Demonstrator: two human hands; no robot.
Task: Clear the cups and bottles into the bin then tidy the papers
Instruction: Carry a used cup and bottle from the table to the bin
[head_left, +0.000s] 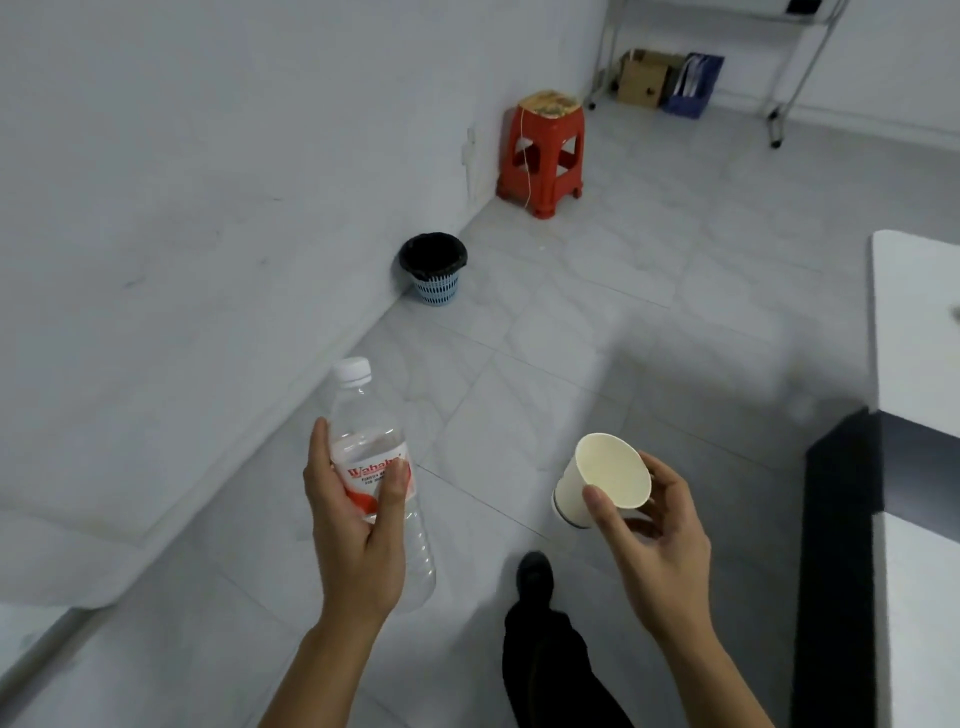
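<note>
Carrying both to the black-lined bin (434, 267) well ahead at the wall's foot, the left hand (356, 525) wraps a capped, seemingly empty water bottle (371, 447) while the right hand (652, 540) pinches a tilted paper cup (602, 478).

Bare tiled floor (571, 338) ran ahead to the bin (436, 291), set against the wall (208, 208) on the left, mouth open upward. A table (914, 338) bounded the right; a red stool (540, 156) stood beyond the bin.
</note>
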